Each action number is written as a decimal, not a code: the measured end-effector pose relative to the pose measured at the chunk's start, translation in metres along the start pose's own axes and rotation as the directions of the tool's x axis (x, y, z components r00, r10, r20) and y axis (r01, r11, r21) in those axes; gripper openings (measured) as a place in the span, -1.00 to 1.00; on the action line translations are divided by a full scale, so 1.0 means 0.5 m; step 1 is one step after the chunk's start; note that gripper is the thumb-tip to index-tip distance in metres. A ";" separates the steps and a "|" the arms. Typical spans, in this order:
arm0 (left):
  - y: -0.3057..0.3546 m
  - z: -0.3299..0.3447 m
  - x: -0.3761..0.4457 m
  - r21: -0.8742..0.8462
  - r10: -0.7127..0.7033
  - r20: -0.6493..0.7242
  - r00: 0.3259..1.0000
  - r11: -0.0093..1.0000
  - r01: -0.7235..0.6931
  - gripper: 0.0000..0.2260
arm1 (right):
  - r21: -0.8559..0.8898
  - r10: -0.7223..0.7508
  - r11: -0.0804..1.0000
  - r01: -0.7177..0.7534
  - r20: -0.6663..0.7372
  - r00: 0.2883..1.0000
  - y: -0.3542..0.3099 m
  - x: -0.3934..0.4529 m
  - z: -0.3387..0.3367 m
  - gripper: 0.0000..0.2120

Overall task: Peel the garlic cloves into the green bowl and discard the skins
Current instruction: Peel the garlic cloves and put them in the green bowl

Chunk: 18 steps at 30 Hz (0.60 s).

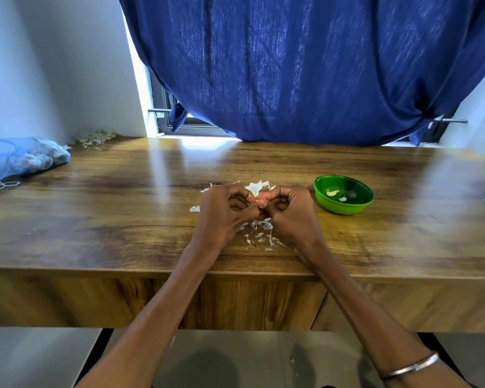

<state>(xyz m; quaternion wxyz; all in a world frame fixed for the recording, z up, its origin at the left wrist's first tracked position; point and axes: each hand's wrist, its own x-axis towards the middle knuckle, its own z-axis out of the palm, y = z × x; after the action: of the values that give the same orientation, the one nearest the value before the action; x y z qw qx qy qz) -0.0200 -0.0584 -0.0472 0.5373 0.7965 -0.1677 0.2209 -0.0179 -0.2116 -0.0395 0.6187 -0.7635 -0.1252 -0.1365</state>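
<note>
My left hand (227,210) and my right hand (287,208) meet fingertip to fingertip over the middle of the wooden table (123,208). Their curled fingers pinch a small garlic clove between them; the clove is almost wholly hidden by the fingers. White garlic skins (259,233) lie scattered under and around both hands, with a larger papery piece (256,187) just beyond them. The green bowl (356,210) stands to the right of my right hand and holds two peeled cloves (331,193).
A blue mesh bag (20,159) lies at the table's far left, with a heap of garlic skins (95,137) in the back corner behind it. A dark blue curtain (319,65) hangs behind the table. The table's front edge runs under my forearms.
</note>
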 end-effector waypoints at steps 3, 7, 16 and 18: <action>0.004 0.000 0.001 0.010 -0.016 0.003 1.000 1.000 0.016 -0.89 | 0.013 0.010 1.000 -0.010 0.016 1.000 0.002 0.000 0.001 -0.94; 0.000 0.002 0.004 0.024 -0.004 -0.011 1.000 1.000 0.004 -0.88 | 0.053 0.023 0.998 -0.024 0.033 0.999 0.002 -0.001 0.000 -0.94; 0.003 0.004 0.002 0.008 -0.023 -0.065 0.998 1.000 0.023 -0.91 | 0.182 0.060 0.981 -0.067 0.046 0.997 -0.005 -0.004 0.006 -0.91; 0.002 0.004 0.003 -0.022 -0.050 -0.068 0.996 0.999 0.049 -0.91 | 0.204 0.070 0.976 -0.077 0.039 0.997 -0.006 -0.004 0.006 -0.87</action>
<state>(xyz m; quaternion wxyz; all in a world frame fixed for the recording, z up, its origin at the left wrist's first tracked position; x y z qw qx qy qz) -0.0190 -0.0606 -0.0463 0.5563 0.7867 -0.1316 0.2331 -0.0206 -0.2079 -0.0380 0.6966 -0.7019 -0.1201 -0.0877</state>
